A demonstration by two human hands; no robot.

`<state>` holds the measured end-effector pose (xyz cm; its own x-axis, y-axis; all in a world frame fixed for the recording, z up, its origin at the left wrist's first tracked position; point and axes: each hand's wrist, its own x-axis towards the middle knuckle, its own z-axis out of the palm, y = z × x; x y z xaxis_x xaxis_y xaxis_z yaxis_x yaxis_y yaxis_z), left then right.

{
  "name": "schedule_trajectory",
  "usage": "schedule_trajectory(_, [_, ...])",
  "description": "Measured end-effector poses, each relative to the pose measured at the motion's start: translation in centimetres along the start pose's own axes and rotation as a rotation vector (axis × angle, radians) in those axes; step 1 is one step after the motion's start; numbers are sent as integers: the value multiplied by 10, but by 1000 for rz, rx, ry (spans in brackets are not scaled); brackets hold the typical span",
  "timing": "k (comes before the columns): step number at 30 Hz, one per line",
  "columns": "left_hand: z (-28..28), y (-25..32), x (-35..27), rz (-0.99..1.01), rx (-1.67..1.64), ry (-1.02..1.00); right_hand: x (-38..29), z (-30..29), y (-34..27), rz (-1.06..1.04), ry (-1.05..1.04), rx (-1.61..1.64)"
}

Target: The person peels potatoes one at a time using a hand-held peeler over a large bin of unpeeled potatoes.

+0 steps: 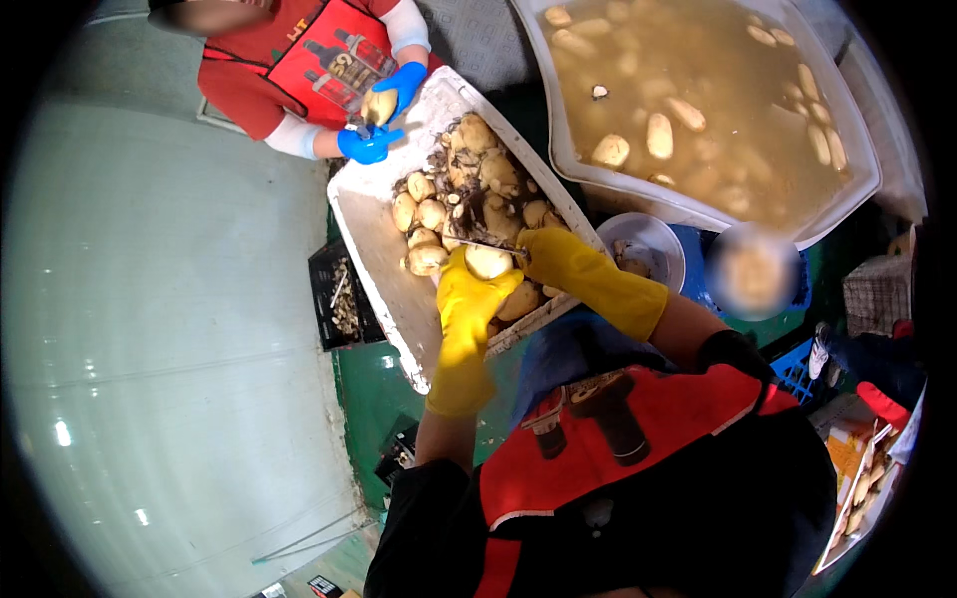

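Observation:
My left hand, in a yellow rubber glove, holds a pale, peeled-looking lotus root segment over a white foam box. In my right hand, gloved the same way, is a thin-bladed knife. Its blade lies across the far side of the held segment. Trimmed segments sit together in the box, left of a heap of muddy, dark-jointed lotus roots. My right glove hides part of the knife handle.
Across the box, a co-worker's blue-gloved hands hold another lotus root. A large white tub of murky water with floating roots stands at upper right. Nearby are a white bucket and a black crate of scraps. A pale wall runs along the left.

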<state>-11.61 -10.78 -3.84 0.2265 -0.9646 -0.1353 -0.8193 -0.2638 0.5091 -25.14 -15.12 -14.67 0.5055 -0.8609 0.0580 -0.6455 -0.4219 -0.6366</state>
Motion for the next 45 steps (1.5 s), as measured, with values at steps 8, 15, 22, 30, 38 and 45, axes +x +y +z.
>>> schedule_trajectory(8, [3, 16, 1, 157, -476, -46, 3, -5, 3, 163, 41, -103])
schedule_trajectory(15, [-16, -33, 11, 160, -899, -7, 15, -26, -17, 428, -144, 992])
schedule_trajectory(22, [16, -41, 25, -299, -1318, -64, 2, -32, -56, 235, 205, 637])
schedule_trajectory(30, [30, -22, -7, 153, 249, -59, -11, -13, -27, 415, -84, 913])
schedule_trajectory(38, [38, -21, 9, 209, 435, -15, 3, 30, 3, 276, 228, 538])
schedule_trajectory(45, [35, -69, 44, 23, -1063, -258, -15, -27, 10, 244, 272, 906])
